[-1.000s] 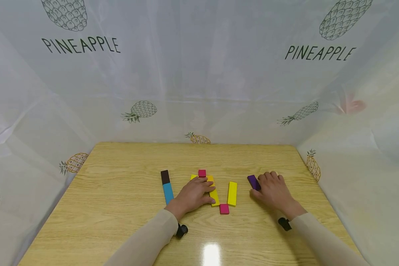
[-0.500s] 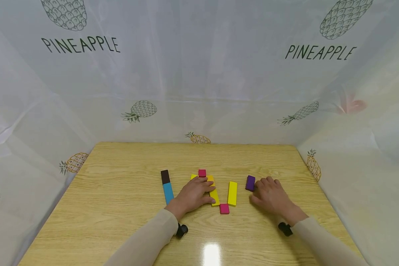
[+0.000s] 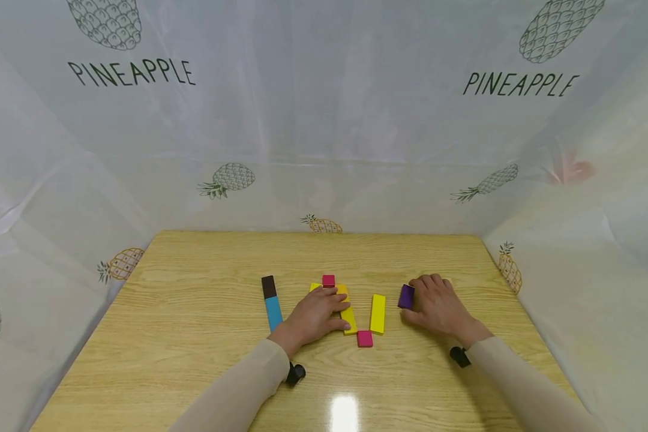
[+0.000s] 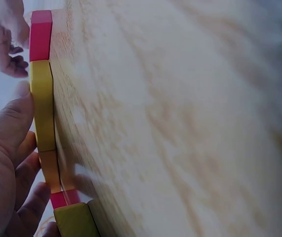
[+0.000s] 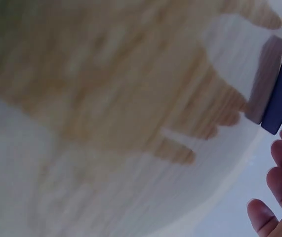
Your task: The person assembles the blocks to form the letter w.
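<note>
Touching purple block point(image 3: 406, 296) with right hand point(image 3: 437, 305), left hand point(image 3: 314, 316) on yellow block point(image 3: 348, 317)

Both your hands are down low, forearms reaching in from the near edge.

Your left hand point(image 3: 315, 315) lies palm down, fingers stretched forward and a little apart, thumb out to the side; its forearm angles in from the lower left in a pale sleeve. Your right hand point(image 3: 437, 306) sits knuckles up, fingers bent toward your left. From the right wrist its fingertips point(image 5: 279, 153) appear loosely curved. Each wrist carries a small black camera.
</note>
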Tool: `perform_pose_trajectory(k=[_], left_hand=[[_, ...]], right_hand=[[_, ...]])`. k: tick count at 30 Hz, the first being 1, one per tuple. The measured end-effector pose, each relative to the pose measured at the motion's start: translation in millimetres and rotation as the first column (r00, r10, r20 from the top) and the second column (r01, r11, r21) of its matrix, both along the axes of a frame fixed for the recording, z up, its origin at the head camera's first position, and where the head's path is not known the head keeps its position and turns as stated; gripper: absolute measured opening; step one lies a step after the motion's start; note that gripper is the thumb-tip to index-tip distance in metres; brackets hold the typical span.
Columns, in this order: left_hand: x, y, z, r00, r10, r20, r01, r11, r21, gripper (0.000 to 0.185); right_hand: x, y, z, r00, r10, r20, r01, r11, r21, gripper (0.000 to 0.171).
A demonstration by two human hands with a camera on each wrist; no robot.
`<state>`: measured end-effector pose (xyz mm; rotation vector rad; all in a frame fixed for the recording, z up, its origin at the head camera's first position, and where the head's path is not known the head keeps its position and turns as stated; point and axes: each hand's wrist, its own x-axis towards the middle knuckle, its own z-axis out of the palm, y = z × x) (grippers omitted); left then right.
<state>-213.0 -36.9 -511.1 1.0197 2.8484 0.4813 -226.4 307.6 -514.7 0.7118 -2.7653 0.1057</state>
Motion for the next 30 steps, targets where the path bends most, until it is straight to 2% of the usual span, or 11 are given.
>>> perform_pose_trajectory(k=[5, 19, 23, 30], left_hand=[[-0.3, 0, 0.1, 1.000, -0.003, -0.002, 0.003, 1.000, -0.003, 0.056], [0.9, -1, 2.9, 1.000, 0.001, 0.010, -0.001, 1.000, -0.002, 0.056], [0.6, -1, 2.8, 1.000, -0.006, 0.002, 0.006, 1.000, 0.000, 0.056], [0.2, -1, 1.0, 1.000, -0.018, -0.012, 0.018, 1.000, 0.012, 0.056]], right_hand=[[-3.8, 3, -1.1, 0.997, -0.029, 0.067, 0.028, 0.999, 0.014, 0.067], [-7.6, 4, 1.7, 0.994, -0.042, 0.101, 0.040, 0.999, 0.016, 0.059], [-9.0, 4, 0.5, 0.997, -0.017, 0.070, 0.016, 1.000, 0.013, 0.058], [-14.1, -1, 1.4, 0.998, 0.036, -0.045, -0.036, 0.999, 0.002, 0.057]])
